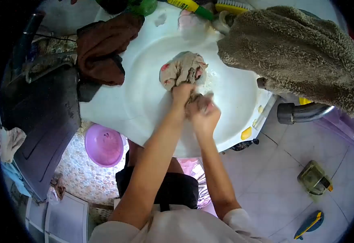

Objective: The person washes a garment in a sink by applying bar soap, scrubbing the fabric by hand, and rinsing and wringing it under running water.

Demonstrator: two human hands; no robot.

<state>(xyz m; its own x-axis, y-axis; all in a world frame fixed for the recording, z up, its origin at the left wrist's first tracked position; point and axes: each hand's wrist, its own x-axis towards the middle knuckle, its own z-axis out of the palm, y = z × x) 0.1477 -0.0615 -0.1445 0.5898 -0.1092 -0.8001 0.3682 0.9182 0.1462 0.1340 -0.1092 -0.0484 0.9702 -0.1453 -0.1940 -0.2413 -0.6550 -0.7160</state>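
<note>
A wet beige cloth with red patches (177,72) lies bunched in the bowl of a white sink (144,101). My left hand (182,95) is closed on the near end of this cloth. Just right of it and a little closer to me, my right hand (204,115) is closed too, with a twisted part of the cloth at its fingers. Motion blurs the right fingers, and the cloth inside both fists is mostly hidden. Small suds or drops show on the basin beside the cloth.
A brown cloth (104,48) hangs over the sink's left rim, and a thick towel (294,56) covers its right side. A yellow tube (185,5) and a brush (231,7) lie at the back. A purple basin (104,146) sits below left; a bottle (314,178) lies on the floor.
</note>
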